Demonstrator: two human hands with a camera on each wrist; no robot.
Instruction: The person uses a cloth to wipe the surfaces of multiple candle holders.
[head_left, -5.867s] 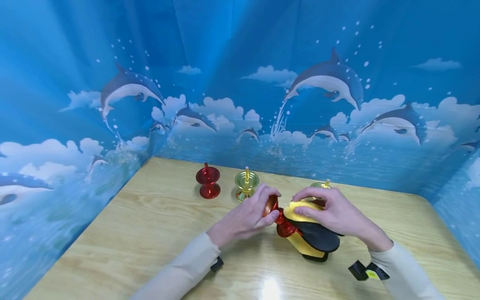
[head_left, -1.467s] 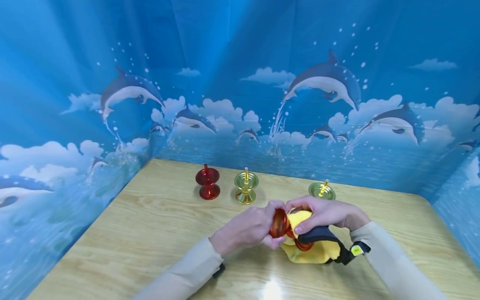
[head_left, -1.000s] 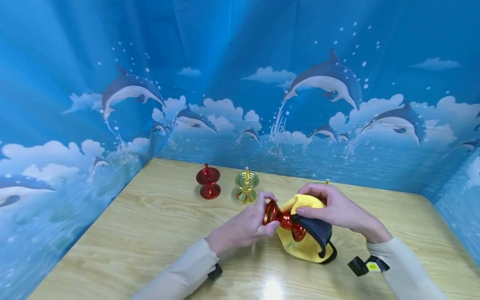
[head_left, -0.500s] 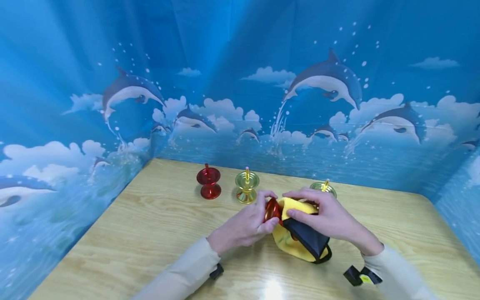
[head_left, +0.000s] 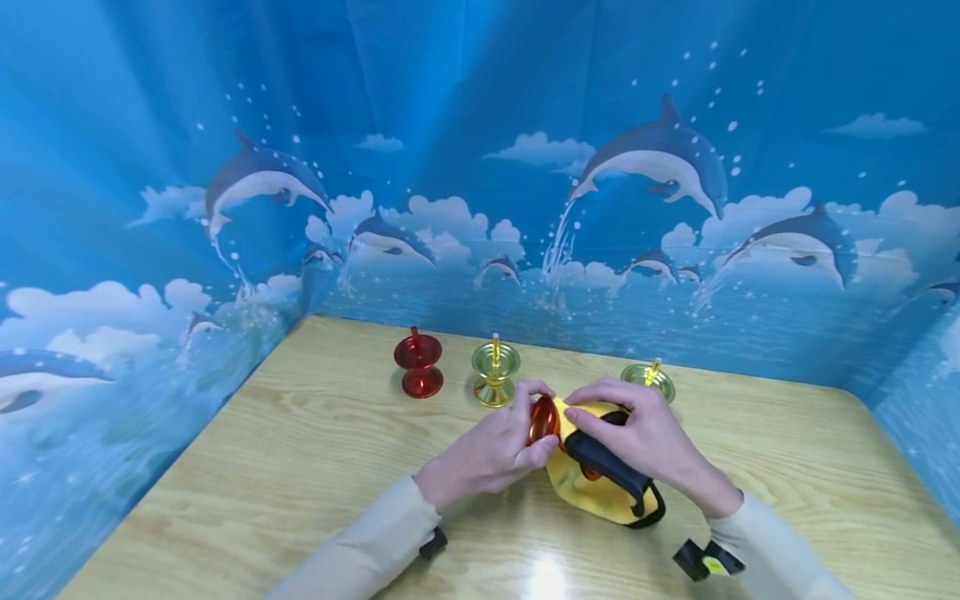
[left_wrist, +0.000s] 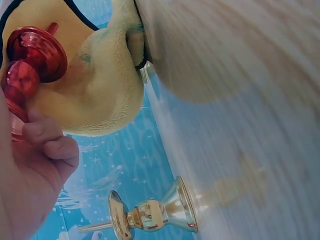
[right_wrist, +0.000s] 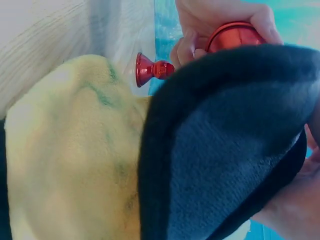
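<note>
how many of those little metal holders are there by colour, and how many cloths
Red holders: 2, one standing on the table and one held in the left hand
Gold holders: 2, one beside the red one and one behind the right hand
Cloths: 1, yellow with a dark side
Total: 5

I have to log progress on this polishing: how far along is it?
Done: cannot tell; nothing shows which stands have been wiped. In hand: the left hand grips a red candle stand by one end, and the right hand presses a yellow and black cloth over it. Possibly left: another red stand and two gold stands standing on the table behind, untouched now.
</note>
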